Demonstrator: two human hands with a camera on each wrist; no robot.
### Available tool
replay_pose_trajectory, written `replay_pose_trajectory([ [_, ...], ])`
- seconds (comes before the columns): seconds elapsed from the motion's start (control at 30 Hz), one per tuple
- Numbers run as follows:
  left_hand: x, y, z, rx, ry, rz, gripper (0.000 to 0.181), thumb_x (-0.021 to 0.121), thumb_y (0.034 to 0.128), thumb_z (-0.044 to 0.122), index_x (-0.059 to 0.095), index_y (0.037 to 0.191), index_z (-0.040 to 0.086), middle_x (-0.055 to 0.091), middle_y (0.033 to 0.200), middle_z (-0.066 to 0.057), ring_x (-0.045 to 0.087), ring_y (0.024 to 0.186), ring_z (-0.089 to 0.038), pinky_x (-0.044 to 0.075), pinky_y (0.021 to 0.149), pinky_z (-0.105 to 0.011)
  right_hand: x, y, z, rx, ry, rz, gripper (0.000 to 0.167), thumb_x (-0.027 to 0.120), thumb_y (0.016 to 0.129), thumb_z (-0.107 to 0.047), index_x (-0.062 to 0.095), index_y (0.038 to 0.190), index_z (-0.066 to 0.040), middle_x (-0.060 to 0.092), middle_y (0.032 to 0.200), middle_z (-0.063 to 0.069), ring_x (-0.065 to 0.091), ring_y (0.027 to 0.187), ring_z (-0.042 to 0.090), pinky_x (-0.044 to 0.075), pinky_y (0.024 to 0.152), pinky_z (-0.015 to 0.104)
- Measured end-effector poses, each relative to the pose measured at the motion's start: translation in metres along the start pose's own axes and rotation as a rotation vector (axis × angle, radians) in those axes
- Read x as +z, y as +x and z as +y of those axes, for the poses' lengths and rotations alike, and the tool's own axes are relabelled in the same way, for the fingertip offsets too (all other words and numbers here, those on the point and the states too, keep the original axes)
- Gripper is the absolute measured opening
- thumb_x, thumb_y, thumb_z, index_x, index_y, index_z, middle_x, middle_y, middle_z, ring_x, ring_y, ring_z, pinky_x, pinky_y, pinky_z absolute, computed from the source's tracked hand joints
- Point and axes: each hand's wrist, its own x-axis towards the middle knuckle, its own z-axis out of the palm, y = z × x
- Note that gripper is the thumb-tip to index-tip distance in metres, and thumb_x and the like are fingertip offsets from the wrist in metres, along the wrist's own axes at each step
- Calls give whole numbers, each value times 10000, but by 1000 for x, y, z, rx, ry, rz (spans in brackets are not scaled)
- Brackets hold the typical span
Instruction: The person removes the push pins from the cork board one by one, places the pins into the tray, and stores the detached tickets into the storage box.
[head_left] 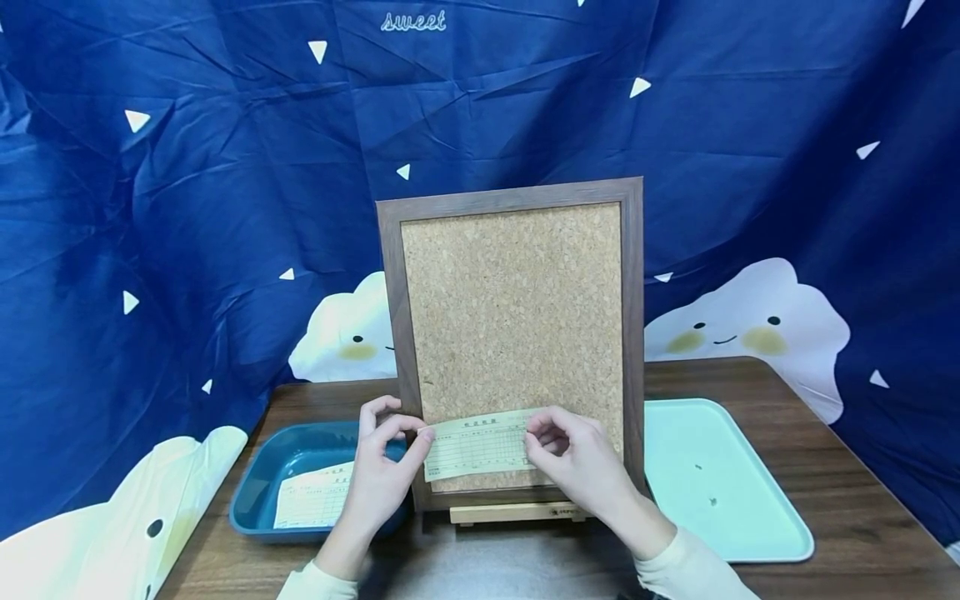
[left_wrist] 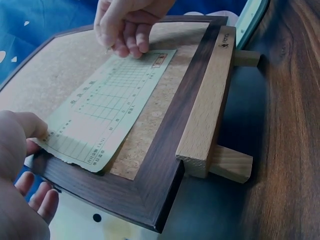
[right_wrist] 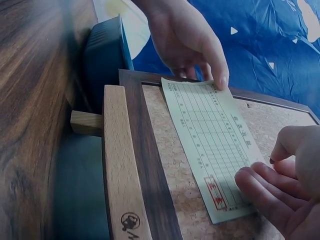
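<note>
A pale green printed receipt slip (head_left: 474, 450) lies against the lower part of a wood-framed cork board (head_left: 517, 308). My left hand (head_left: 380, 477) holds the slip's left edge, its thumb on the front and other fingers by the board's left frame. At the slip's right end is my right hand (head_left: 583, 458), thumb and index finger pinched together. Between them the right wrist view shows the dark tip of a tiny pin (right_wrist: 271, 161), mostly hidden by the fingers. A red stamp (right_wrist: 215, 193) marks the slip near the right hand's fingers.
The board leans upright on a light wooden stand (head_left: 517, 512). Left of it, a blue basin (head_left: 258, 450) holds more printed slips (head_left: 311, 500). To the right is a mint tray (head_left: 750, 500) with small dark bits (head_left: 712, 502). A blue curtain (head_left: 487, 100) hangs behind the brown table.
</note>
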Motion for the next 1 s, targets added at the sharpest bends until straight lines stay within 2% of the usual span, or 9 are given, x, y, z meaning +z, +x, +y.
replay_pose_trajectory([
  [0.2,-3,-1,0,-4,-2,8,87,774,987,95,778,942,169,483,1314,-64,466,1148,-144,481,873,-328,-4,-2,3,-23,-16,12,223,750,860,117,728,887,-103,756,805,-23,663,704,-39,589,624,183],
  [0.43,-6,-1,-2,18,-25,14,139,775,982,52,779,928,180,502,1133,-24,495,971,-188,481,765,-270,-9,-2,4,-18,-45,26,215,767,859,112,741,888,-100,771,819,-17,664,710,-46,585,638,167],
  [0.57,-8,-2,-2,-4,-45,16,131,776,980,40,781,940,164,502,1079,-16,517,857,-211,466,726,-223,-11,-3,3,4,-51,31,221,771,862,106,745,890,-112,774,827,-24,667,715,-47,589,643,171],
  [0.8,-13,-4,-1,-17,-41,17,110,763,993,45,786,956,145,578,1044,-23,563,815,-113,478,702,-209,-14,-5,6,21,-44,39,229,783,861,111,754,893,-114,786,846,-23,664,725,-50,590,653,169],
  [1.0,-17,-4,0,-2,-30,24,120,768,990,40,782,945,150,651,973,-24,592,810,-98,508,715,-196,-18,-6,10,0,-48,70,234,795,841,128,754,888,-98,771,808,-18,657,709,-52,576,645,146],
])
